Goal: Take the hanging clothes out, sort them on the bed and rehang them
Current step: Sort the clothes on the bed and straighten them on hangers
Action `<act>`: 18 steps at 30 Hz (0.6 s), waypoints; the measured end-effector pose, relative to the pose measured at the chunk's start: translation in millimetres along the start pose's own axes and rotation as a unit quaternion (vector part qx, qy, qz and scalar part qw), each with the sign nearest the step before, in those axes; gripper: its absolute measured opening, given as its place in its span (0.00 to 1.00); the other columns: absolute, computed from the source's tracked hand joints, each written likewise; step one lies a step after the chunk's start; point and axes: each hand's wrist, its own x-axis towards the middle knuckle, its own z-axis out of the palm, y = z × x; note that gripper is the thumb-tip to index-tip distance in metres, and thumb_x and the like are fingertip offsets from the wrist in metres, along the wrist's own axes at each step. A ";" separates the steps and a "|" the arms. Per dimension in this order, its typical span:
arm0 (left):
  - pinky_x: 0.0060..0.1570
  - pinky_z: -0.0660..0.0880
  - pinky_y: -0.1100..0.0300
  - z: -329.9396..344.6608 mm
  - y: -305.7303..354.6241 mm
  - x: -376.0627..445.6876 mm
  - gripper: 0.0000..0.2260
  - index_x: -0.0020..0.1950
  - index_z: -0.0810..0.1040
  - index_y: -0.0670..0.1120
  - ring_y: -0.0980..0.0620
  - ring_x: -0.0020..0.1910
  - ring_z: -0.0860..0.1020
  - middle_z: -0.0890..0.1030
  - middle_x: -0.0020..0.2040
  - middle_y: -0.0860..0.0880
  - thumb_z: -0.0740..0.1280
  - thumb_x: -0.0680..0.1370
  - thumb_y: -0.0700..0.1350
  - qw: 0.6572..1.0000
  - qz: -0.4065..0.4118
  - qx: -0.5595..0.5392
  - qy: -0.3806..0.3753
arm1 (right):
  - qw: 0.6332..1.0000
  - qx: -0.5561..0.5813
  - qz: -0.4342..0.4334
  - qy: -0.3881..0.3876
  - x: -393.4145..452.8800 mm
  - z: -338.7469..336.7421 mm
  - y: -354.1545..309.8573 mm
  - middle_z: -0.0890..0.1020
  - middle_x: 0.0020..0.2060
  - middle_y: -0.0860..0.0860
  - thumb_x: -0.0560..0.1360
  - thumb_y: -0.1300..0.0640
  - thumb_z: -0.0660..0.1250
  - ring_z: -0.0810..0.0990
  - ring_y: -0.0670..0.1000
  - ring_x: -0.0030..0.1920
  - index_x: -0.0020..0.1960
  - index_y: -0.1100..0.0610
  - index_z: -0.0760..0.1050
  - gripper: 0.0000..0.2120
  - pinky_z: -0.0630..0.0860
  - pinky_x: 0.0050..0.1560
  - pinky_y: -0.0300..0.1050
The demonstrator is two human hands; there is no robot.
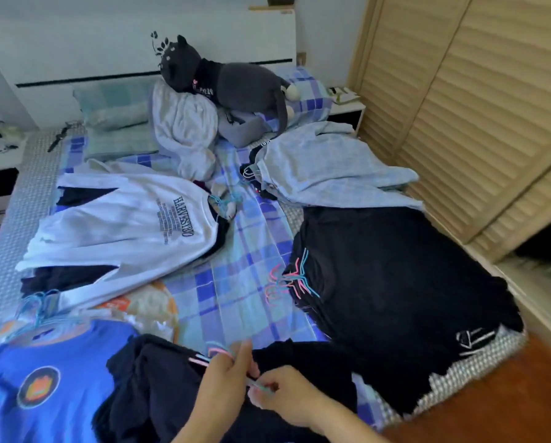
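With clothes piled on the blue plaid bed (236, 266), our hands, left (226, 383) and right (287, 401), close together, pinch thin pastel hangers (218, 353) in a dark garment (159, 388); rehanging remains.

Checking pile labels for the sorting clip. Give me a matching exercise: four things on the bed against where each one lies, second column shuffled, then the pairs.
Column 1
1. white printed sweatshirt
2. black clothes pile
3. blue crest shirt
4. grey cat plush

Column 2
A. near left corner of the bed
B. head of the bed, on the bedding
C. right side, beside the slatted wardrobe doors
D. left side, mid-bed

Pairs: 1-D, 2-C, 3-A, 4-B
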 end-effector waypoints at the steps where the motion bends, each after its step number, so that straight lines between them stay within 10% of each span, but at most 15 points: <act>1: 0.44 0.72 0.56 12.5 -13.5 3.3 0.22 0.30 0.77 0.41 0.55 0.32 0.78 0.82 0.31 0.44 0.63 0.83 0.48 1.000 -0.016 -0.021 -0.006 | 0.999 0.018 0.018 -0.020 3.2 -0.7 19.9 0.77 0.34 0.42 0.71 0.42 0.70 0.72 0.40 0.36 0.41 0.48 0.81 0.10 0.70 0.44 0.39; 4: 0.46 0.72 0.57 40.5 -25.6 15.2 0.25 0.29 0.74 0.41 0.51 0.34 0.78 0.81 0.32 0.41 0.59 0.85 0.47 0.996 -0.031 -0.085 0.008 | 0.995 0.061 0.081 0.017 12.0 -38.2 78.5 0.81 0.41 0.41 0.73 0.46 0.70 0.77 0.38 0.41 0.45 0.41 0.79 0.01 0.72 0.47 0.32; 10: 0.60 0.71 0.46 82.5 -20.4 46.6 0.26 0.32 0.73 0.39 0.43 0.44 0.80 0.78 0.36 0.40 0.56 0.86 0.52 0.977 -0.073 -0.176 0.093 | 0.960 -0.042 0.246 0.124 58.1 -147.9 191.2 0.80 0.35 0.54 0.70 0.59 0.59 0.77 0.60 0.41 0.36 0.57 0.74 0.07 0.73 0.41 0.45; 18: 0.63 0.71 0.45 98.4 -13.3 67.2 0.29 0.25 0.71 0.45 0.40 0.48 0.81 0.77 0.31 0.42 0.56 0.85 0.52 0.950 -0.120 -0.178 0.226 | 0.960 -0.167 0.167 0.151 170.6 -197.6 197.8 0.78 0.59 0.58 0.79 0.58 0.62 0.78 0.61 0.58 0.62 0.58 0.75 0.13 0.75 0.56 0.50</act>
